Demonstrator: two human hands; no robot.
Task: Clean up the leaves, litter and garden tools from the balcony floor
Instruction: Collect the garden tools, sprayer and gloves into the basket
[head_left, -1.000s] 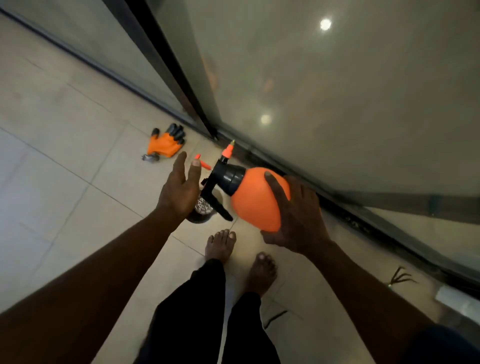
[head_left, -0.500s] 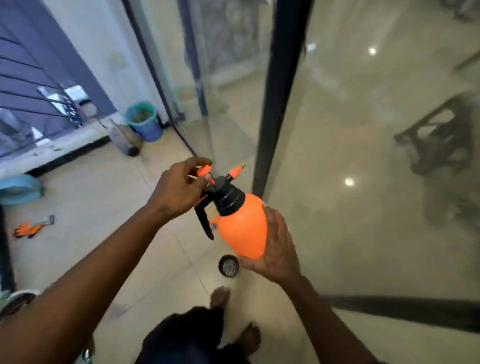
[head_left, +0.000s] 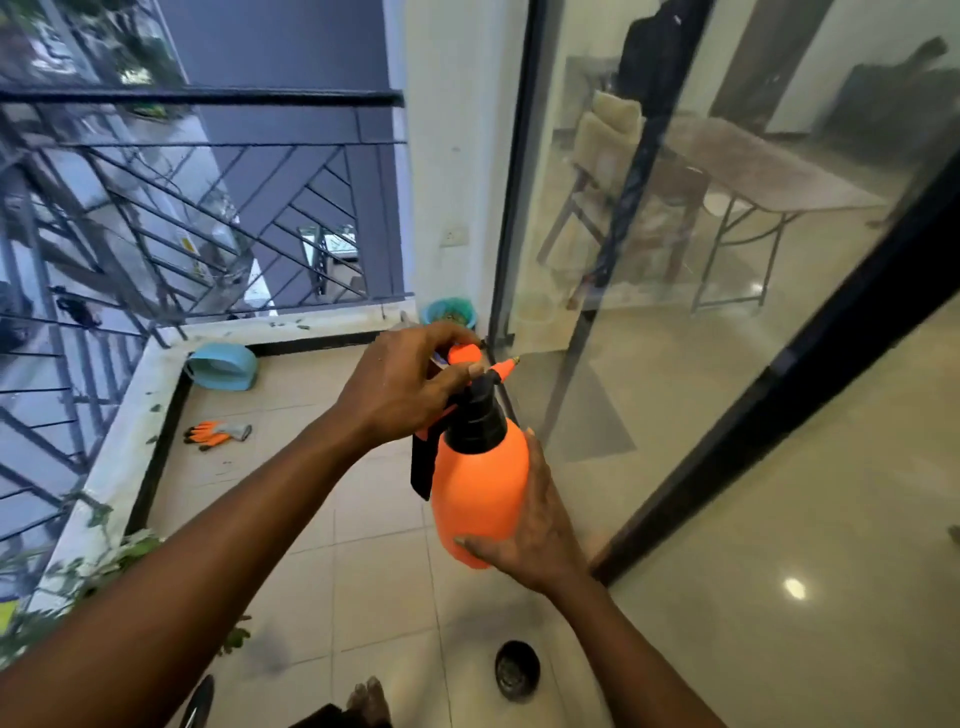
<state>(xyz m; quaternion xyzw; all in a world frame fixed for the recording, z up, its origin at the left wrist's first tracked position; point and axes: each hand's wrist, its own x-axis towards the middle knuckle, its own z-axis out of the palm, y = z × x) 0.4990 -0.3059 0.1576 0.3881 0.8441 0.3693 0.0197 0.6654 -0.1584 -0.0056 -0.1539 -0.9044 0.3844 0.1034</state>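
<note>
Rising from its low, tilted position of a second ago, the spray bottle (head_left: 480, 488) is now standing upright in the air, well clear of the balcony floor (head_left: 363, 571). The right hand (head_left: 540, 525) is cupping its lower body, fingers curled round it. The left hand (head_left: 400, 387), spread and free a second ago, is now gripping the orange pump knob (head_left: 464, 355) on top. Judgement: one tool is being secured for removal. Other items are lying outstanding on the tiles: orange gloves (head_left: 218, 434) near the ledge, a black round object (head_left: 517, 670) by the feet, and leaves (head_left: 236, 636) at the left.
</note>
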